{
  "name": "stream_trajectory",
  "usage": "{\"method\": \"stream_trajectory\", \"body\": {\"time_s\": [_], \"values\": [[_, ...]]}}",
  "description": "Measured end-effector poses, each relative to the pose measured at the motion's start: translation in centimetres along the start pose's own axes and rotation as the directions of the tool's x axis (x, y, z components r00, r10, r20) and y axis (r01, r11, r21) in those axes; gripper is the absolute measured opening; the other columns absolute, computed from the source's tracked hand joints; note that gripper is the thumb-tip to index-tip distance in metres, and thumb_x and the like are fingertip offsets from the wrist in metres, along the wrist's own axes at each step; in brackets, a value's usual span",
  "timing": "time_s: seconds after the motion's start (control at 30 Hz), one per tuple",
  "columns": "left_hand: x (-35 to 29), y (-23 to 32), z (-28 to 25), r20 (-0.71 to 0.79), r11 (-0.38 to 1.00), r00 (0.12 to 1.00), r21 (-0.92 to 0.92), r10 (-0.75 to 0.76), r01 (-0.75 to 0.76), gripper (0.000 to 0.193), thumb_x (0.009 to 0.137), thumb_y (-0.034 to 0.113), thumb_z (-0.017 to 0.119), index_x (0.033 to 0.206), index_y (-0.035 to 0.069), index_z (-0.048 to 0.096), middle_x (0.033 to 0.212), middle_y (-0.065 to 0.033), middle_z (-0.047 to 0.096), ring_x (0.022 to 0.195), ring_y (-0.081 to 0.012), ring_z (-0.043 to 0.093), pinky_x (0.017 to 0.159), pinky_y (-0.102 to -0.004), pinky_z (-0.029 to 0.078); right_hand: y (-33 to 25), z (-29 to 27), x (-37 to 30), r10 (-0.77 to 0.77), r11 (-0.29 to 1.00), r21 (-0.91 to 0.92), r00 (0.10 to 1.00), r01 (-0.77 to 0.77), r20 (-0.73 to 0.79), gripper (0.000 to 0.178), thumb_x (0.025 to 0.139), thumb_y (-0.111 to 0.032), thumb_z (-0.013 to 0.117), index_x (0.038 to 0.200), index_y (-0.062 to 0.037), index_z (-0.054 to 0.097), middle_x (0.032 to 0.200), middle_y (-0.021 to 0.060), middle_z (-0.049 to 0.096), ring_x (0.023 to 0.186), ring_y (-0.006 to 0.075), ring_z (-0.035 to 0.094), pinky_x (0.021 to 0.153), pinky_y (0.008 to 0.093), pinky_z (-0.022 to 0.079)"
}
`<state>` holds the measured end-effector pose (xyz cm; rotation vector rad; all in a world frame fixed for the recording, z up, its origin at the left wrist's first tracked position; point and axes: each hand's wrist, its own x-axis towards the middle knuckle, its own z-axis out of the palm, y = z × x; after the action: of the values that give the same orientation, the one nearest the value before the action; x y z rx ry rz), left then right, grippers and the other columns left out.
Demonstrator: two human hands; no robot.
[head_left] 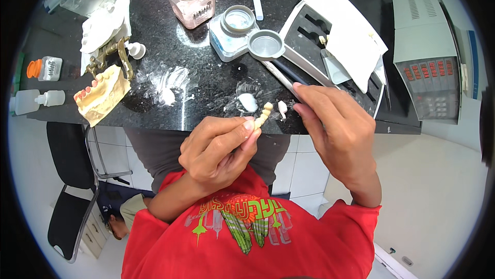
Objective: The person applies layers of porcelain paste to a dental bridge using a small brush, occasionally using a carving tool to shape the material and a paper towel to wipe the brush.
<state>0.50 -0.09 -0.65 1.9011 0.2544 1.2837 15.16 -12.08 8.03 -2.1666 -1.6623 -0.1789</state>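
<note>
Currently, two bare hands at work above one speckled black countertop [206,105]. Left hand [219,147]: thumb and fingertips pinched closed on one short, curved row of cream tooth-shaped units [265,114]; its free end points up and away from the body, near the counter's front edge. Right hand [340,124]: thumb and forefinger parted by a narrow gap, near one slim, pale rod [278,76]; contact with the rod cannot be told.

Between the hands, on the counter: one small white irregular piece [282,109] and one smooth white rounded blob [248,102], both just beyond the cream row. Farther left, one loose white powder mound [167,96] amid smears.

Jars, two: one clear with pinkish contents and orange lid [192,2]; one squat, clear, bluish, uncapped [227,39], a round grey cap [266,45] beside it.

Left side: one yellowish dental cast with a row of pink-red teeth [105,93], beside one brass-coloured hinged frame [124,57]. One small clear bottle with orange cap [49,68] stands farther left.
</note>
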Motion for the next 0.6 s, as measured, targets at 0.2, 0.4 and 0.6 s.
{"method": "stream_trajectory", "body": {"time_s": [0.2, 0.4, 0.6], "values": [[0.0, 0.1, 0.0, -0.007, 0.999, 0.999, -0.011, -0.036, 0.036, 0.027, 0.067, -0.007, 0.080, 0.090, 0.001, 0.069, 0.079, -0.0100, 0.069, 0.063, -0.0181, 0.066, 0.051, -0.0253, 0.052, -0.2, -0.6, -0.2, 0.182, 0.981, 0.057, 0.983, -0.184, 0.037, 0.037, 0.070, 0.006, 0.072, 0.106, -0.0020, 0.067, 0.085, 0.0069, 0.064, 0.068, 0.0193, 0.063, 0.060, 0.0299, 0.052], [0.2, 0.4, 0.1, -0.005, 0.997, 0.997, -0.029, -0.076, 0.076, 0.026, 0.066, -0.008, 0.080, 0.088, 0.001, 0.069, 0.079, -0.0108, 0.069, 0.062, -0.0179, 0.065, 0.049, -0.0248, 0.050, 0.5, -1.4, -2.7, 0.401, 0.783, 0.617, 0.823, -0.080, -0.402, 0.025, 0.076, 0.003, 0.068, 0.098, -0.0008, 0.055, 0.080, 0.0097, 0.057, 0.063, 0.0156, 0.059, 0.058, 0.0246, 0.053], [0.4, 0.5, 0.0, 0.017, 0.996, 0.996, 0.000, -0.084, 0.084, 0.027, 0.066, -0.008, 0.080, 0.089, 0.000, 0.069, 0.079, -0.0116, 0.069, 0.062, -0.0182, 0.065, 0.049, -0.0250, 0.049, -0.4, 1.9, -3.1, 0.127, 0.676, 0.722, 0.942, 0.148, -0.312, 0.021, 0.078, -0.001, 0.070, 0.097, -0.0002, 0.062, 0.082, 0.0132, 0.064, 0.059, 0.0184, 0.063, 0.051, 0.0271, 0.053]]}}
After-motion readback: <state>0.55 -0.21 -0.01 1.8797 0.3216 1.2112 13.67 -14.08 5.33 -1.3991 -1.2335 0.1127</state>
